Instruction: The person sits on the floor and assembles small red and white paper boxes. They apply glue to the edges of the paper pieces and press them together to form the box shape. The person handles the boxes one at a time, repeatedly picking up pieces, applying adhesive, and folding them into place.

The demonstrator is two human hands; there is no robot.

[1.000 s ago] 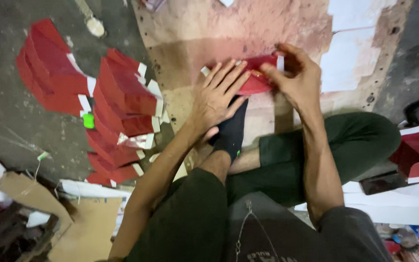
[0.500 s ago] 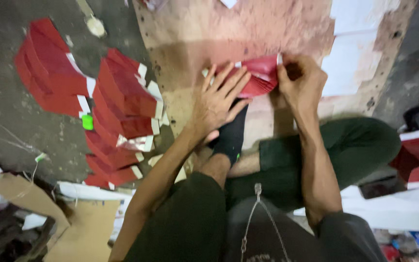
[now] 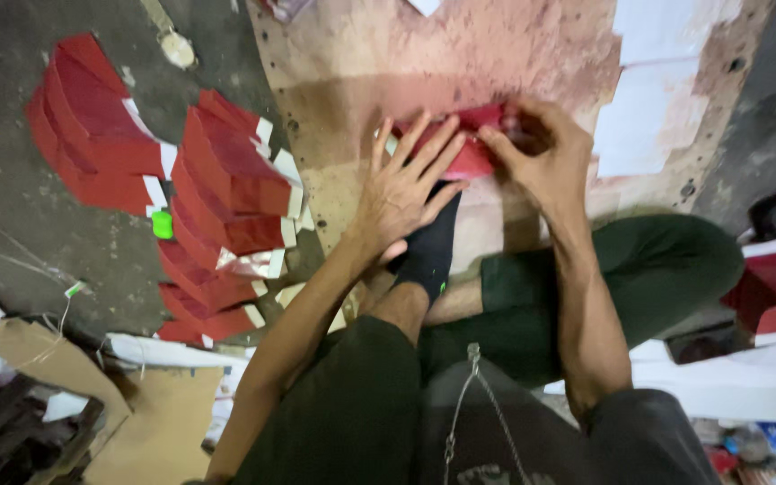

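— What do we have under our hands?

— A red paper piece [image 3: 471,153], glossy, lying on the stained brown board [image 3: 496,54] in front of us. Our left hand [image 3: 403,189] lies flat on it with the fingers spread open, pressing the near edge. Our right hand [image 3: 541,148] is curled over the far end, fingers bent onto the paper — if it really pinches the paper, we cannot tell.

— And around it?

— Just below the paper is our foot in a black sock [image 3: 428,247], and our legs in dark green trousers [image 3: 639,269] are folded on the floor. White paper sheets [image 3: 653,108] lie on the board at the right.

— Is something stored in a container?

— We see no real box in use. The finished red pieces [image 3: 217,180] lie in overlapping rows on the grey floor [image 3: 11,216] at our left, with white tabs showing at the edges. A small green object [image 3: 163,224] sits between these rows. At the right edge there are more red pieces [image 3: 774,292], and brown cardboard [image 3: 56,368] lies at the lower left.
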